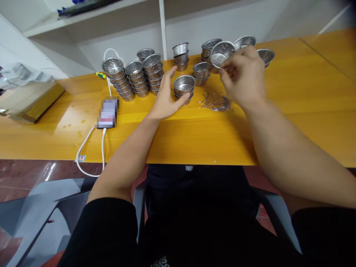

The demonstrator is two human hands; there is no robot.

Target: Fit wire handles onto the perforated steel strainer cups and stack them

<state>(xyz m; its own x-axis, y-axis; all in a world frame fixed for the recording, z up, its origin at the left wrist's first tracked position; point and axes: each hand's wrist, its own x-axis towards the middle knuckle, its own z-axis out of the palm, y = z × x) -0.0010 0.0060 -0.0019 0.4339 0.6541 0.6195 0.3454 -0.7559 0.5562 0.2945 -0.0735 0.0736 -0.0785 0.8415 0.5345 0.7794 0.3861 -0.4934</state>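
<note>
Between the thumb and fingers of my right hand (247,76) is the rim of a perforated metal cup (219,55), tilted and raised above the table. My left hand (167,98) has its fingers stretched apart beside a short stack of similar cups (185,86); its thumb is at the stack's front, and whether it touches is unclear. Just right of that stack lies a loose pile of thin bent wires (217,102). Another small stack of cups (200,72) stands behind the wires. More cups (244,41) are partly hidden behind my right hand.
Taller stacks of cups (152,65) stand at the back left. A phone (108,113) with a white cable (79,154) lies on the yellow table (180,141). At the far left sits a cardboard box (36,100). White shelving (125,33) rises behind the table.
</note>
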